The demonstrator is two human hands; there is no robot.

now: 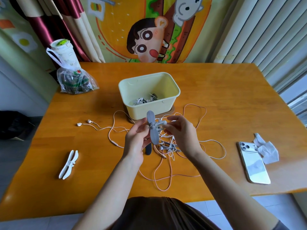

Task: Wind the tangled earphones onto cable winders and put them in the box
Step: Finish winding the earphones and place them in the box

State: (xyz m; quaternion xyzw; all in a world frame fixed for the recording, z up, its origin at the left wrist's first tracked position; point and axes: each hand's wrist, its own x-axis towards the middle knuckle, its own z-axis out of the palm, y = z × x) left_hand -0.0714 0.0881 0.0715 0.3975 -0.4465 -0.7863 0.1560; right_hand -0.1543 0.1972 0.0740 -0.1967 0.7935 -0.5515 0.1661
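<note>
Your left hand (136,138) grips the winder (152,128) upright above the tangle (166,151), probably to keep its waist open for wrapping, while your right hand (181,130) pinches the earbuds (162,122) beside that waist. Both forearms reach forward, with the hands raised just before the box (149,110).

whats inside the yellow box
A heap of white and black earphones lies on the floor of the pale yellow plastic box. Its near wall hides the front strip of floor, so anything there is unseen.
</note>
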